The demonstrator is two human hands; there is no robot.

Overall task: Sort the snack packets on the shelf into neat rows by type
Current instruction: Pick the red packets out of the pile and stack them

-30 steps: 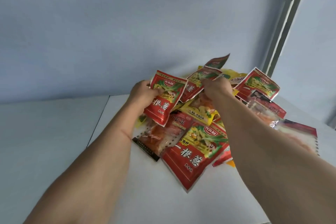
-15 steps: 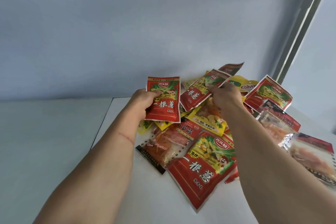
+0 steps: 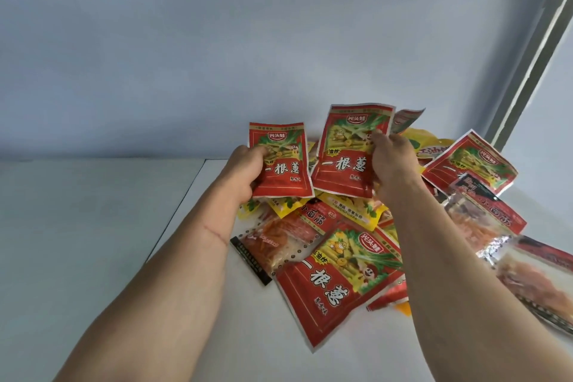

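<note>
Nearest lot: one glossy red-and-green foil snack packet with white characters (image 3: 338,281), lying flat and askew on the white shelf board (image 3: 93,226), its upper corner overlapping one clear-windowed packet of orange strips with a black edge (image 3: 273,245).

Right side: two further clear-fronted packets of orange strips, one red-topped (image 3: 486,220), one blurred at the frame edge (image 3: 539,282). A small red scrap and an orange corner (image 3: 392,296) poked out beneath; type could not be told.

Middle: yellow packets (image 3: 353,211) part buried under the held ones; at least two showed, the full count hidden.

Held items: the left hand (image 3: 245,170) gripped a second red-and-green packet (image 3: 279,161) by its left edge, thumb across the face, lifted upright above the heap. The right hand (image 3: 392,161) pinched a third red-and-green packet (image 3: 350,149) by its right edge, likewise upright. The two hung side by side, lower corners nearly touching.

Further back: a fourth red-and-green packet (image 3: 469,164) tilted on the pile's right; behind it a yellow packet with red lettering (image 3: 434,149) and a curled red one (image 3: 406,118), type unclear.

Count of the red-and-green type: four seen.

Step in hand, as judged: gathering like packets, with no row laid yet. The next move would call for setting the matched pair flat on the bare board left of the heap, edges aligned
</note>
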